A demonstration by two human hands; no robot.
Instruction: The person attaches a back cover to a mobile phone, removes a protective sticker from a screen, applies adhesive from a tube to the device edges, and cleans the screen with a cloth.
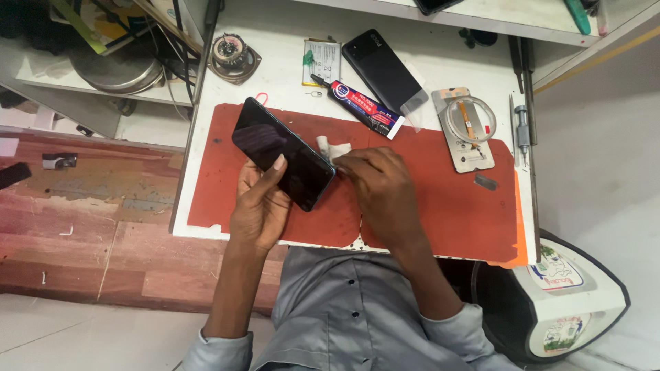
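Left hand (260,203) gripped dark phone (283,153) tilted off red mat (426,199), screen up; right hand (381,182) pinched white wipe (333,149) against its edge.

white worktable (289,51) | wood-pattern floor (89,227) | white shelf (82,96) left | bright even light

Both forearms reach forward from rolled grey sleeves. The left hand (260,203) is raised, palm up, fingers curled in a grip with the thumb extended along the top. The right hand (381,182) lies palm-down, fingertips pinched together at its left.
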